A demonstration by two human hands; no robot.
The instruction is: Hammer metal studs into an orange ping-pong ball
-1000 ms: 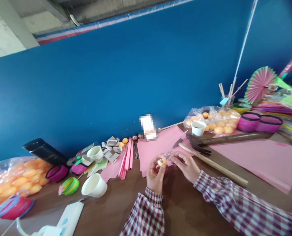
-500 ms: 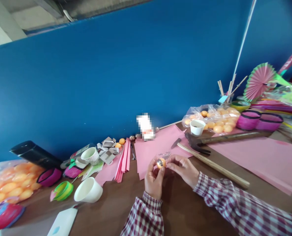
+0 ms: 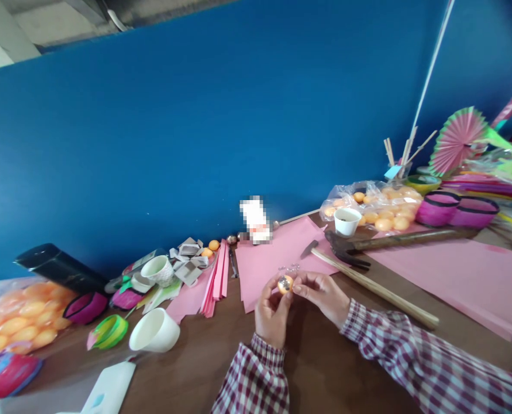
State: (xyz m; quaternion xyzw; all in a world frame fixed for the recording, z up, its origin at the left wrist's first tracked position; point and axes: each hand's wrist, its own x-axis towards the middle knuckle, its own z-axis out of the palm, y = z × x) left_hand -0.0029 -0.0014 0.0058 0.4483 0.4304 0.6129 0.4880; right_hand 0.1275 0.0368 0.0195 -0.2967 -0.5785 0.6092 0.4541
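My left hand point(image 3: 270, 319) is closed around an orange ball point(image 3: 287, 289) partly covered with shiny silver pieces. The thumb and fingers grip it low and from the left. My right hand point(image 3: 324, 294) is in a pinch against the ball's right side; anything between its fingertips is too small to make out. Just beyond the ball, small silvery bits point(image 3: 291, 267) lie scattered on a pink paper sheet point(image 3: 252, 270). A small hammer point(image 3: 380, 290) with a wooden handle lies right of my hands.
A larger hammer point(image 3: 411, 239) lies farther back, near a small white cup point(image 3: 346, 223) and a bag of orange balls point(image 3: 385, 215). Leftward are a white paper cup point(image 3: 152, 333), folded pink paper point(image 3: 216, 282), grey pieces point(image 3: 189, 270) and another ball bag point(image 3: 20, 319). A blue wall point(image 3: 195, 126) stands behind.
The ball has turned slightly and shifted a little to the right in my left hand. My right fingertips stay at its side. The camera view has tilted slightly.
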